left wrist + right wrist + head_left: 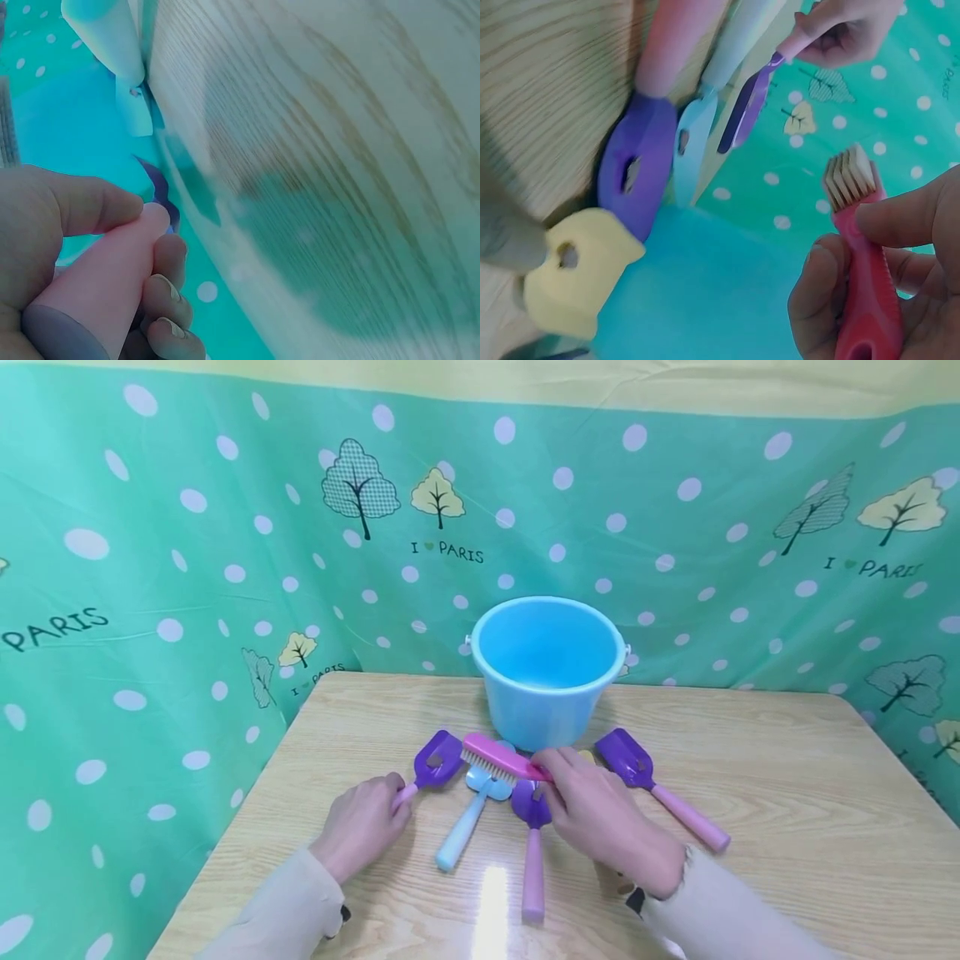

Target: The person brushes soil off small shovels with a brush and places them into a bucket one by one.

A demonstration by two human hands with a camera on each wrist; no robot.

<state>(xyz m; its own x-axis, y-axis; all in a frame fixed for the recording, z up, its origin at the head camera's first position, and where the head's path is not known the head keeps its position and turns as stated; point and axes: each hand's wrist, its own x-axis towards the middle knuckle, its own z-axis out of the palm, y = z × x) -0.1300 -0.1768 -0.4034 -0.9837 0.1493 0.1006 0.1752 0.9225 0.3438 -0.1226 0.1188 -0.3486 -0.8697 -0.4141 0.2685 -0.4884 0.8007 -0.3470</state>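
My left hand (363, 822) grips the pink handle (97, 281) of a purple toy shovel (442, 753), whose blade points away from me. In the right hand (600, 810) is a pink brush (491, 752) with pale bristles, pinched between thumb and fingers. The brush is over a light-blue toy tool (462, 833) and close to a purple scoop (533, 868) in the head view. A yellow shaped toy tool (577, 274) shows in the right wrist view; the right hand mostly hides it from the head camera.
Behind the tools stands a light-blue bucket (550, 714), its opening facing up. Another purple shovel (686, 814) with a pink handle lies to the right on the wooden table (810, 827). A green dotted curtain (675, 527) hangs behind and at the left.
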